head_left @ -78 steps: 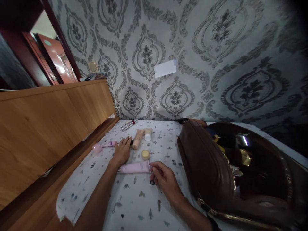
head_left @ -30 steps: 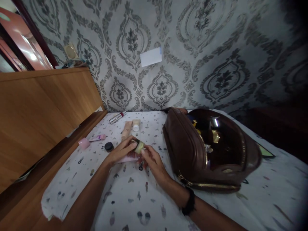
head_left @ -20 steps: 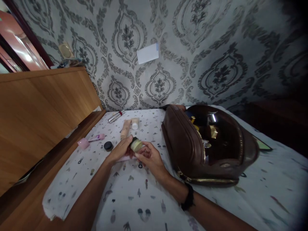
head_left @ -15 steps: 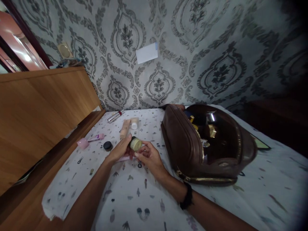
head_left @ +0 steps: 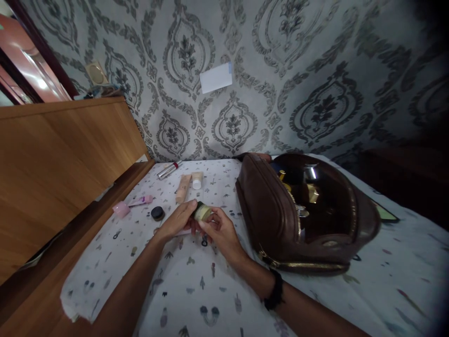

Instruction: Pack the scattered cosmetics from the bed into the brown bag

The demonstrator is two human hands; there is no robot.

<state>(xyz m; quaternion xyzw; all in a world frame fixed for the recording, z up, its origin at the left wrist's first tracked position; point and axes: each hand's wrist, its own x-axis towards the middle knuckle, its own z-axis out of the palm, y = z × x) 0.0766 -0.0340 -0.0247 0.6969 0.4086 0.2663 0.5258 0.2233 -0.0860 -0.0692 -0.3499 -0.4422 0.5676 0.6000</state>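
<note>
Between my two hands is a small cosmetic jar with pale yellow-green contents and a dark lid, tilted on its side. My left hand is closed around its dark end. The fingers of my right hand pinch its pale end. Under my hands lies a pale pink item, mostly hidden. Just beyond are a peach squeeze tube and a smaller tube with a white cap. Left of my left hand stands a small black-lidded jar.
A brown leather bag, unzipped with cosmetics inside, stands at the right. Farther left lie a pink brush-like item and a silver and red tube. A wooden panel borders the left side; a patterned wall rises behind.
The jar has turned in my hands, its end now facing more to the right, and my right fingers have closed over that end. The other items stay in place.
</note>
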